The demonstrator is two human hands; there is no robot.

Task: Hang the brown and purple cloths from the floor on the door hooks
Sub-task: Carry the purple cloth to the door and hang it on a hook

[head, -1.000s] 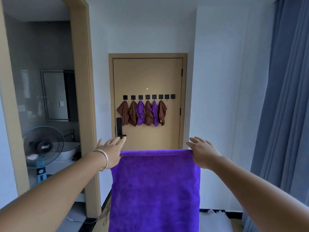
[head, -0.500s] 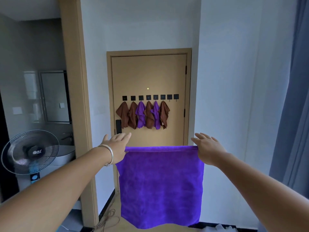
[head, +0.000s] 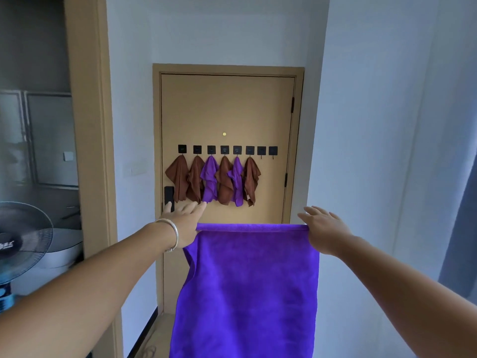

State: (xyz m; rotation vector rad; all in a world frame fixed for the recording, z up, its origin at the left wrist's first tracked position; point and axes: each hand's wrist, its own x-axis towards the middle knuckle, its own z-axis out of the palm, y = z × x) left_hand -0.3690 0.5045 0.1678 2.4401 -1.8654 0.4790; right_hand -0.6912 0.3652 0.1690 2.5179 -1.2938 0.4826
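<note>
Two hands pinch cloth [head: 245, 285] top corners, left hand [head: 180, 224], right hand [head: 324, 232], fingers extended; soft, light, limp; I'd bunch corner for free hook [head: 261, 151].

Door [head: 227, 112]: nearer and larger than a second ago, its hung cloths now just above the hands. Purple cloth [head: 247, 288]: raised from mid-frame toward the row of hooks [head: 224, 150], left edge now folded inward. Fan [head: 18, 244]: shifted to the far left edge.
</note>
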